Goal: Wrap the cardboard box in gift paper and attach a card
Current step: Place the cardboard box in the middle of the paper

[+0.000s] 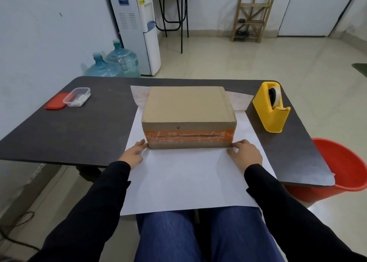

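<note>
A brown cardboard box [188,111] with an orange tape band on its near side sits on a sheet of gift paper [188,178], white side up, in the middle of the dark table. The paper's near part hangs over the table edge above my lap. Its far edge curls up behind the box and shows a faint pattern. My left hand [134,152] rests flat on the paper at the box's near left corner. At the near right corner, my right hand [245,154] lies flat on the paper. Both hands' fingertips touch the box's bottom edge.
A yellow tape dispenser [271,107] stands right of the box. A clear plastic container [77,96] lies beside its red lid [55,101] at the far left of the table [79,134]. A red bucket [341,168] stands on the floor to the right.
</note>
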